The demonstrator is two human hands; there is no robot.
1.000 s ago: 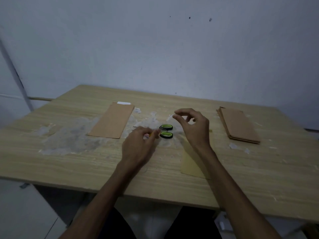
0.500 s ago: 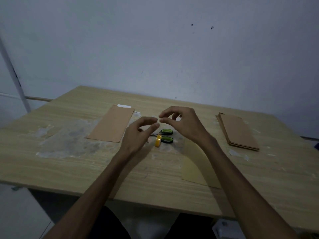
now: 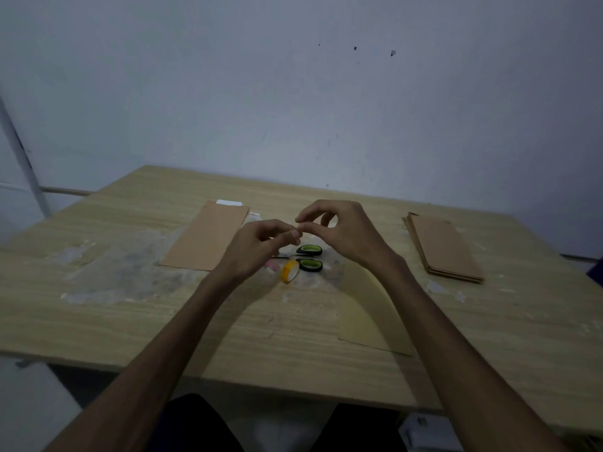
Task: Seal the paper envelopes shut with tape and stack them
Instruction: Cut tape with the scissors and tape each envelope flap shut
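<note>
My left hand [image 3: 257, 246] and my right hand [image 3: 339, 233] hover above the table's middle with their fingertips meeting. Each pinches thumb against forefinger; between them seems to be a small strip of clear tape, barely visible. Under the hands lie a yellow tape roll [image 3: 289, 271] on its edge and green-handled scissors [image 3: 308, 256]. A pale envelope [image 3: 368, 308] lies flat beneath my right forearm. One brown envelope [image 3: 205, 236] lies at the left with a white strip [image 3: 228, 202] at its far end. A stack of brown envelopes [image 3: 443, 249] sits at the right.
The wooden table [image 3: 130, 321] has worn, whitish patches of residue left of centre. A plain wall stands right behind the far edge. The near table edge runs over my lap, and a white object lies on the floor at lower right.
Both hands rose from the table and came together: the left left the tape roll, which now stands free by the scissors. The fingertips, apart half a second ago, now touch.
</note>
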